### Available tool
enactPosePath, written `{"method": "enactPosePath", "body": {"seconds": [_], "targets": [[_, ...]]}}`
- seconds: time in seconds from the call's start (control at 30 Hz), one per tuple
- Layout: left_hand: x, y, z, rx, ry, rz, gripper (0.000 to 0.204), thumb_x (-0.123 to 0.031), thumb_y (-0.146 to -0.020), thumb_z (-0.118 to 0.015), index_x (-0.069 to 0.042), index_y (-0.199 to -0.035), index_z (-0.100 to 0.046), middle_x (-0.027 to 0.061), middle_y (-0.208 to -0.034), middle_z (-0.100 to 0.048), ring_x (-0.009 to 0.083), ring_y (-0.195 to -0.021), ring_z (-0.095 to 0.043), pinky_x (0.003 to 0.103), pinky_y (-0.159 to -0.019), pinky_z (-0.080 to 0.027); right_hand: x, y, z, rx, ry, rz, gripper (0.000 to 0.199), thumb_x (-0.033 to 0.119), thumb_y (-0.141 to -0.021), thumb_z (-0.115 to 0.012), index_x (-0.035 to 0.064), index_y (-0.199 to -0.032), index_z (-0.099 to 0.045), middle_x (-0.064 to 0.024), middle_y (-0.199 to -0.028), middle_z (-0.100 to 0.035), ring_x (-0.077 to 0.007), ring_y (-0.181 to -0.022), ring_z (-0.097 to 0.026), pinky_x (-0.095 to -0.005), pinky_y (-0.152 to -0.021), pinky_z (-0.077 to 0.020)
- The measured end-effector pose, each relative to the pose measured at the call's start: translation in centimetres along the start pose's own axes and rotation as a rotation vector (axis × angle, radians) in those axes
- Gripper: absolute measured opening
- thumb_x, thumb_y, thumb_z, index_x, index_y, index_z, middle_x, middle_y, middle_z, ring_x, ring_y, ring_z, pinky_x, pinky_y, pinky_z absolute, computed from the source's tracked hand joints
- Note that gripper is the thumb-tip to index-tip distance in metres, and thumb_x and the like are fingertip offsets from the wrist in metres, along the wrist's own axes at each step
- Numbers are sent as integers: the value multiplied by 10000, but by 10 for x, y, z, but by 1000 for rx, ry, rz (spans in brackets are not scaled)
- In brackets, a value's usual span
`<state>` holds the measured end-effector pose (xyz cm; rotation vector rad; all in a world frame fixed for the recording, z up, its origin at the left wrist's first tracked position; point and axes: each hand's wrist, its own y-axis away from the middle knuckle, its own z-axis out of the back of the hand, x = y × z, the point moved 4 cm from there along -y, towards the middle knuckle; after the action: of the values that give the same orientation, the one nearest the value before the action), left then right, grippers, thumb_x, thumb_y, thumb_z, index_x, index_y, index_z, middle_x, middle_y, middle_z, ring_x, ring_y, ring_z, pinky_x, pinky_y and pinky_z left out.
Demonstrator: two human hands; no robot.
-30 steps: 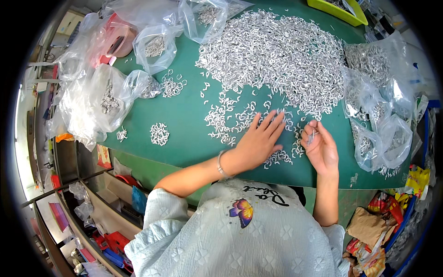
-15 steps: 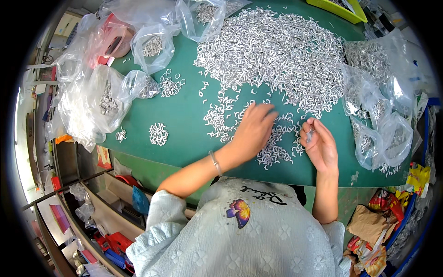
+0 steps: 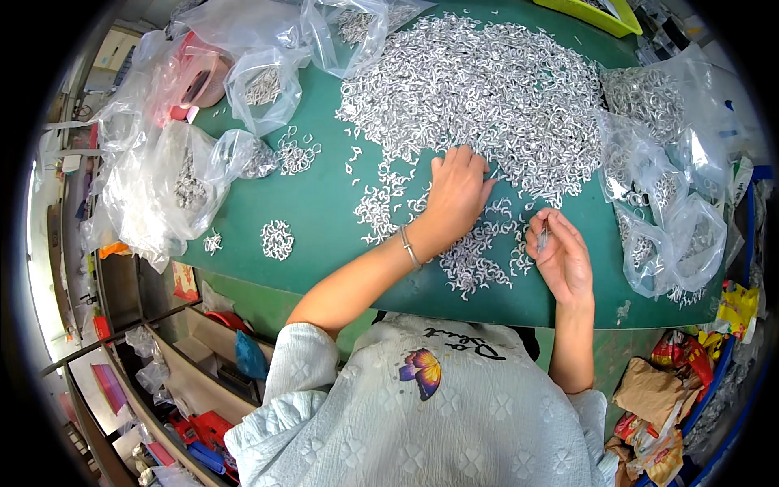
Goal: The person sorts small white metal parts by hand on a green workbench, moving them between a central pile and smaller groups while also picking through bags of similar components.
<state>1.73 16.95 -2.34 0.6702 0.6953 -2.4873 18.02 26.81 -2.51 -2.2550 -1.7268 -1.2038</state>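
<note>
"Bags of clear plastic [image 3: 150,191] crowd the upper left of the frame, some with silvery metal pieces showing through. Among them stands a pink container [image 3: 217,75]."

"And to the right of these, lower down?"

"On the green tabletop [image 3: 324,219] lies a tiny cluster [image 3: 213,242] of metal pieces, followed by a rounder cluster [image 3: 277,240] of curved ones. A loose scatter [image 3: 376,213] of similar pieces extends toward the middle of the frame."

"How is the left hand [image 3: 454,195] posed?"

"Near the centre, palm down, fingers bent, with a bracelet [image 3: 410,247] at the wrist. The fingertips meet the lower edge of the main heap; whether they grasp a piece cannot be told."

"Where are the curved metal pieces concentrated?"

"A small pile [image 3: 475,261] lies below the left hand; the main heap [image 3: 487,89] fills the upper centre."

"And the right hand [image 3: 565,260]?"

"Right of centre, palm turned up, it pinches a few slim metal pieces [image 3: 543,238] between thumb and fingers, just below the heap's lower tip."

"What completes the right side?"

"A yellow tray [image 3: 596,18] at the upper edge, then filled plastic bags [image 3: 673,243] at the far right of the tabletop."
</note>
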Motion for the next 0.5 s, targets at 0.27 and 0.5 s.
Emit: {"method": "enactPosePath", "body": {"seconds": [0.27, 0.5], "targets": [[-2, 4, 14, -5, -34, 18, 156, -75, -801, -698, -71, -926, -604, 70, -911, -539, 264, -910, -518, 384, -748, -345, -4, 3, -3, 14, -48, -27, 182, 150, -989, -508, -9, -1038, -582, -78, -857, -577, -181, -731, -549, -287, -648, -448], [1, -3, -4, -26, -99, -10, 160, -116, -798, -718, -65, -882, -592, 67, -860, -542, 267, -878, -522, 389, -739, -344, -8, 0, -11, 49, -73, -30, 180, 144, -986, -510, -10, -1045, -583, -82, -867, -572, -186, -746, -546, -298, -655, -449]]}}
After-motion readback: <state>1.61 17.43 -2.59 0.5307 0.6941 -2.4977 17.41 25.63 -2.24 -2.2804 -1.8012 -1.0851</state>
